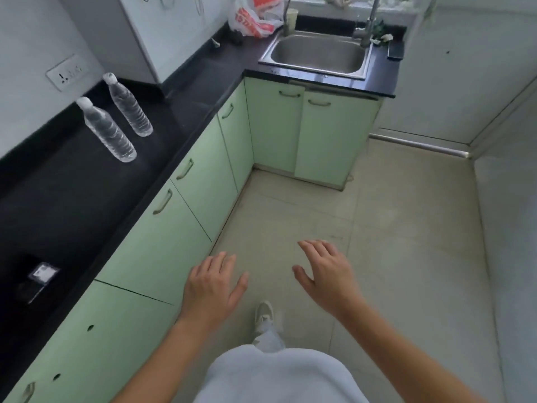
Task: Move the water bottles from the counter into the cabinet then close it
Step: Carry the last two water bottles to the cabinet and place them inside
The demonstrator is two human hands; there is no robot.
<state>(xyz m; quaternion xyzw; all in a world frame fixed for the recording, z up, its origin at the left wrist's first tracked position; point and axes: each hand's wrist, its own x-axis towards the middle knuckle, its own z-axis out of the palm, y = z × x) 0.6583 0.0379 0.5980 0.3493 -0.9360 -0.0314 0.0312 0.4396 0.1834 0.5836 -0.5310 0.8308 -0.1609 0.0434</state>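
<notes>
Two clear plastic water bottles stand upright on the black counter (72, 205) at the left: the nearer bottle (106, 130) and the farther bottle (128, 104), close together but apart. Below the counter runs a row of pale green cabinet doors (162, 242) with metal handles, all closed. My left hand (213, 282) and my right hand (324, 273) hover over the floor in front of me, fingers spread, holding nothing. Both hands are well to the right of and below the bottles.
A steel sink (316, 53) with a tap sits in the far counter corner, a red-and-white plastic bag (255, 17) beside it. A small dark device (36, 279) lies on the near counter. A wall socket (66, 71) is behind the bottles. My shoe (263, 314) is on the tiled floor.
</notes>
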